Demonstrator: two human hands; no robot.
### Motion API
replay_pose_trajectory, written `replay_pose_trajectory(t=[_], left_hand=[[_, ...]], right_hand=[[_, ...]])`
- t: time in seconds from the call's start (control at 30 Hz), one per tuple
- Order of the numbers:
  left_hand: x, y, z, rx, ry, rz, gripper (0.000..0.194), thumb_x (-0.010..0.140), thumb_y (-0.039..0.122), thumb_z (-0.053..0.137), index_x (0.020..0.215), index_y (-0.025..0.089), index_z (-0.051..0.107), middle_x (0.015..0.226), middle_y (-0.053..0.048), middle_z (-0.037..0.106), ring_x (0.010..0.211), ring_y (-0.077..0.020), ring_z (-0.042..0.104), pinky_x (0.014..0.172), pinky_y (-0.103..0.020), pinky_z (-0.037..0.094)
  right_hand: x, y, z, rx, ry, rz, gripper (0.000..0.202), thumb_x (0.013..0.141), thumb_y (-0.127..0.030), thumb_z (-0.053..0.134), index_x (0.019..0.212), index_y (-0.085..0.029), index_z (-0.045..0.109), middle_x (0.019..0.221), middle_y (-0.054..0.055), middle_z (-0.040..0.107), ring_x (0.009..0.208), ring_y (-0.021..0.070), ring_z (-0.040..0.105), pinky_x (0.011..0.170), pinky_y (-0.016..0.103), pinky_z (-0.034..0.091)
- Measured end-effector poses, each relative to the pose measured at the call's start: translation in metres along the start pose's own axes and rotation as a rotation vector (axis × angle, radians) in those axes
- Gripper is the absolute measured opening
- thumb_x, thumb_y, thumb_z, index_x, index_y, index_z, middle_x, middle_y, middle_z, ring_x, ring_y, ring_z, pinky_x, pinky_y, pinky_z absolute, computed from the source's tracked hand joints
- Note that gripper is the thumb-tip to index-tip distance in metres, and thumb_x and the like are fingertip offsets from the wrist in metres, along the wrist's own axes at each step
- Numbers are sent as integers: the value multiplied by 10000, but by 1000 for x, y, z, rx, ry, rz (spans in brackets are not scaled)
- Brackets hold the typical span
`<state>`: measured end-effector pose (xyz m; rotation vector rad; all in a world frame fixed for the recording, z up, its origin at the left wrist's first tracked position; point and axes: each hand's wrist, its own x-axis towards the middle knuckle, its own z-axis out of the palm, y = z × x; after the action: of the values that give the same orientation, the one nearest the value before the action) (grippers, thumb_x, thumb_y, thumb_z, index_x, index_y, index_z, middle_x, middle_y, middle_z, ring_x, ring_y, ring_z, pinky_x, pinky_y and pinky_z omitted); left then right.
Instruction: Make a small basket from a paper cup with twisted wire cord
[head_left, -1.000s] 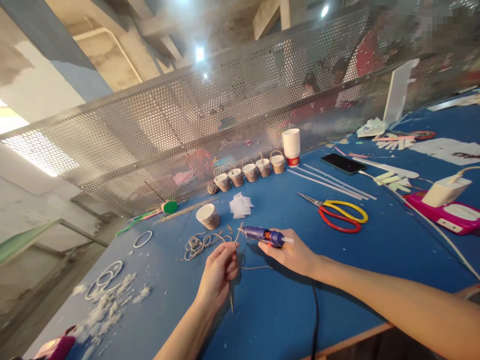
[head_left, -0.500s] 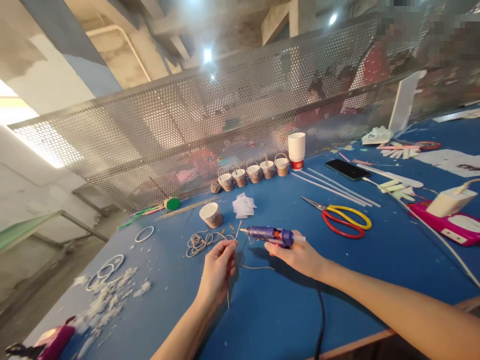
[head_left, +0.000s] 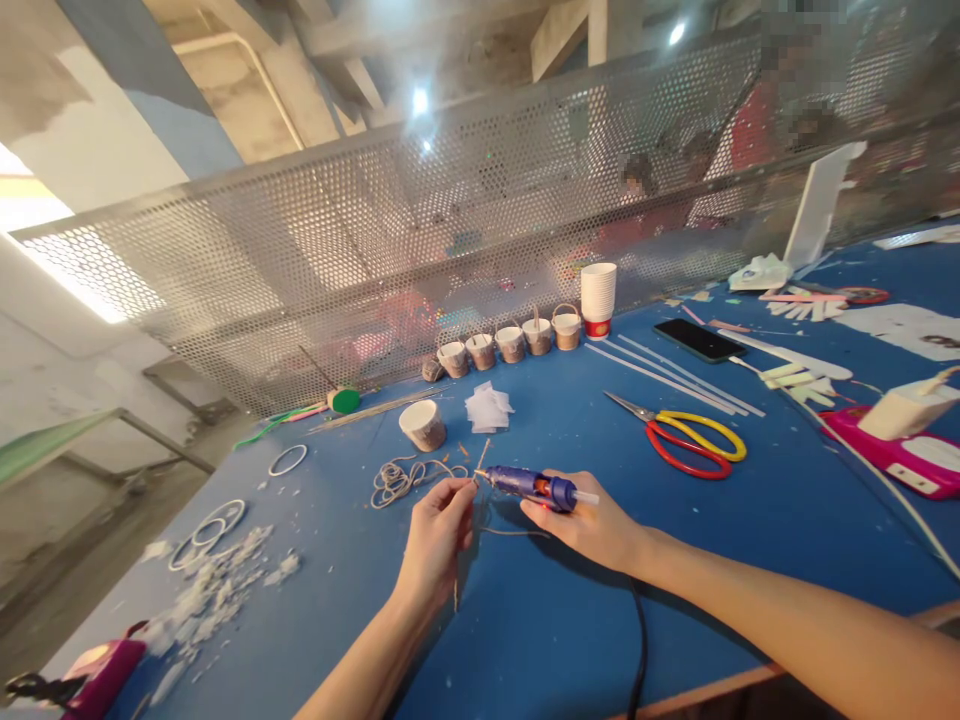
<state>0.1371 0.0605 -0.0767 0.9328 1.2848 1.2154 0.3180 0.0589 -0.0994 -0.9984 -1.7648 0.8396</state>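
Between the pinched fingers of my left hand (head_left: 442,520) is a thin grey-brown cord (head_left: 484,452); one end sticks up past the fingertips, and another length hangs below the hand. My right hand (head_left: 589,525) is wrapped around a blue hot glue gun (head_left: 529,485), a glue stick poking out of its back. The gun's nozzle is at the cord, just beside my left fingertips; whether it touches is too small to tell. A coil of the same cord (head_left: 401,482) lies just beyond my left hand. Behind it stands a cord-wrapped paper cup (head_left: 423,426).
Several small cord-wrapped cups (head_left: 510,345) and stacked paper cups (head_left: 598,300) line the mesh partition (head_left: 360,240). Scissors (head_left: 686,440), a phone (head_left: 697,340) and a pink power strip (head_left: 900,450) lie to the right. White scraps (head_left: 217,590) and rings (head_left: 288,460) are on the left.
The glue gun has moved left and slightly down, bringing its nozzle to the cord by my left fingertips. My left hand keeps its pinch and has barely moved.
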Motion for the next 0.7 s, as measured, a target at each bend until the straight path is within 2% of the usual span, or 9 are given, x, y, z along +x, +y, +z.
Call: replay_pose_trajectory(t=[0.23, 0.37, 0.57, 0.7], left_hand=[[2, -2, -2, -7, -16, -20, 321, 561, 386, 784, 674, 150, 599, 451, 107, 349, 373, -21, 263, 363, -160, 169], [1, -1, -2, -7, -19, -17, 309, 569, 383, 778, 667, 148, 602, 449, 105, 352, 375, -21, 263, 361, -160, 172], [3, -2, -5, -67, -61, -70, 306, 569, 361, 777, 661, 146, 578, 469, 98, 380, 364, -6, 255, 362, -151, 140], [5, 0, -8, -140, -122, -133, 318, 569, 344, 774, 643, 147, 534, 495, 82, 426, 358, 9, 221, 354, -143, 104]], right_hand=[[1, 1, -1, -30, 47, 12, 238, 826, -315, 510, 618, -213, 454, 554, -36, 465, 523, 121, 409, 526, 242, 363], [2, 3, -1, -37, -9, -10, 226, 817, -314, 532, 626, -210, 473, 556, -38, 489, 509, 116, 420, 521, 242, 363], [5, 4, -8, -12, 155, 9, 277, 827, -336, 515, 583, -206, 525, 541, -16, 545, 530, 138, 503, 551, 242, 422], [1, 1, -5, 22, 55, 5, 241, 795, -337, 546, 591, -212, 518, 535, -28, 523, 513, 128, 470, 507, 226, 416]])
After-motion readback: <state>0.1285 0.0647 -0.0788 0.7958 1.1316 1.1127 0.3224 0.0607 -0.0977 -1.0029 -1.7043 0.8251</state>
